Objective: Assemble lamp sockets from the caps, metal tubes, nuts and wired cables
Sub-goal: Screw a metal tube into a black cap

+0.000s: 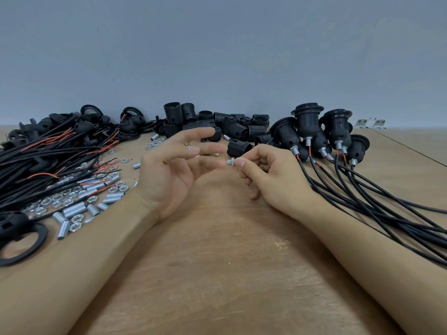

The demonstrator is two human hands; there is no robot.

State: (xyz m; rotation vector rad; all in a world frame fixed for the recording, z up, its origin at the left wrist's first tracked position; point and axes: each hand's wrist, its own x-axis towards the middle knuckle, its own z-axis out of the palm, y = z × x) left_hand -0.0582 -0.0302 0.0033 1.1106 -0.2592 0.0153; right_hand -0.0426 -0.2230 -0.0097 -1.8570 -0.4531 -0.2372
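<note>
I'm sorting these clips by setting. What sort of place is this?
Probably a small workshop or hand-assembly bench: a bare wooden table against a plain wall, with bulk piles of loose nuts and metal tubes, and finished sockets with cables set aside in a batch.

left hand [169,170] open, fingers spread; right hand [268,180] curled, fingertips in a pinching grip.

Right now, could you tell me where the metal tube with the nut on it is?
In the head view, near centre, the right hand pinches the metal tube at its fingertips, just below a black socket shell, facing the open left hand.
</note>
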